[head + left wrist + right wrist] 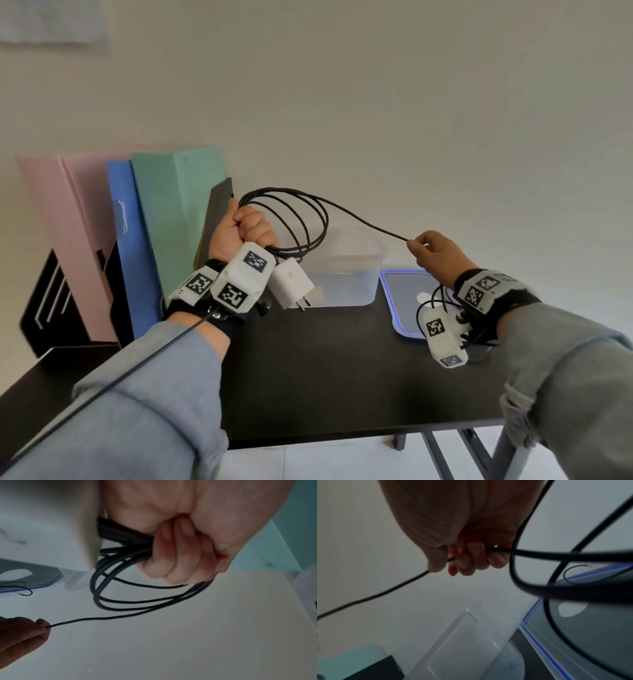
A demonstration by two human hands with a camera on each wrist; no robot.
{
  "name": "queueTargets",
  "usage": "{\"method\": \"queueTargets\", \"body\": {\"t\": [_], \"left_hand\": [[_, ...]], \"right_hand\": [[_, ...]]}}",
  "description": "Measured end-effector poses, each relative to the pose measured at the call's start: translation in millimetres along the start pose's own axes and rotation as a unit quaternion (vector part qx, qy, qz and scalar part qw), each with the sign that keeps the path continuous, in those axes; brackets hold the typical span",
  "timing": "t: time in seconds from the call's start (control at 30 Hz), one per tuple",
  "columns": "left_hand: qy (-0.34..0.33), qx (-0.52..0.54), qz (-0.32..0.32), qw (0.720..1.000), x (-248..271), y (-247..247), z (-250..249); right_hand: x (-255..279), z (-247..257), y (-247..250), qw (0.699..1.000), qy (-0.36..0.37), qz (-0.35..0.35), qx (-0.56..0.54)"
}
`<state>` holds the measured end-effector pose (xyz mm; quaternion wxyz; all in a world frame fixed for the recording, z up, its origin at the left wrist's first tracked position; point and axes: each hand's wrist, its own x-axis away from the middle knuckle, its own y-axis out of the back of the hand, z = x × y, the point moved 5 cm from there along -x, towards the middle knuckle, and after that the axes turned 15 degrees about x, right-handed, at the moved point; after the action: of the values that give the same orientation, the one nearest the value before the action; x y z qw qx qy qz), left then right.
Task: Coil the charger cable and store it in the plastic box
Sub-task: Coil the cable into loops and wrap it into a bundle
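- The left hand (248,228) was fisted round several loops of the black charger cable (301,219), its white plug (291,287) hanging below.
- The right hand (433,253) pinched the cable's free strand.
- Behind, on the table (325,370), the clear plastic box (346,270) stood open, its lid (394,308) beside it.

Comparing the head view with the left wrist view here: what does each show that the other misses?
Only the head view shows the folders, the black table, the open plastic box and the plug's prongs.

Only the left wrist view shows the left hand's fingertips curled over the bundled strands.

Both show the left hand gripping the coiled cable, the right hand pinching its free run, and the blue-rimmed lid.
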<state>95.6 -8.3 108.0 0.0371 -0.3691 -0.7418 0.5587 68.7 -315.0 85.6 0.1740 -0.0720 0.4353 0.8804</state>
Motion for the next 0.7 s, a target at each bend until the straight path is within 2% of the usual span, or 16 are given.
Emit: {"method": "queueTargets", "body": {"t": [0.03, 0.13, 0.17, 0.27, 0.37, 0.5, 0.7], "left_hand": [[0.001, 0.005, 0.003, 1.000, 0.7, -0.6, 1.0], [-0.019, 0.038, -0.040, 0.998, -9.9, -2.8, 4.7], [-0.039, 0.047, -0.056, 0.997, -13.9, -1.1, 7.3], [-0.113, -0.028, -0.102, 0.988, -11.5, -1.6, 3.6], [-0.111, -0.042, -0.106, 0.987, -12.0, -1.7, 5.8], [-0.111, -0.094, -0.113, 0.983, -14.4, -4.6, 10.1], [-0.109, -0.204, -0.161, 0.960, -12.2, -12.1, 25.6]], "right_hand": [[-0.5, 1.0, -1.0, 1.000, -0.001, -0.003, -0.008], [-1.2, 4.7, -0.2, 0.999, -0.005, -0.038, 0.026], [0.6, 7.9, 0.9, 0.997, -0.003, -0.054, 0.053], [6.2, 18.7, 1.6, 0.984, 0.014, -0.078, 0.157], [11.3, 32.1, -0.5, 0.961, 0.036, -0.079, 0.264], [19.2, 53.3, -7.3, 0.925, 0.104, -0.055, 0.362], [34.0, 86.6, -15.5, 0.882, 0.241, -0.042, 0.403]]}}
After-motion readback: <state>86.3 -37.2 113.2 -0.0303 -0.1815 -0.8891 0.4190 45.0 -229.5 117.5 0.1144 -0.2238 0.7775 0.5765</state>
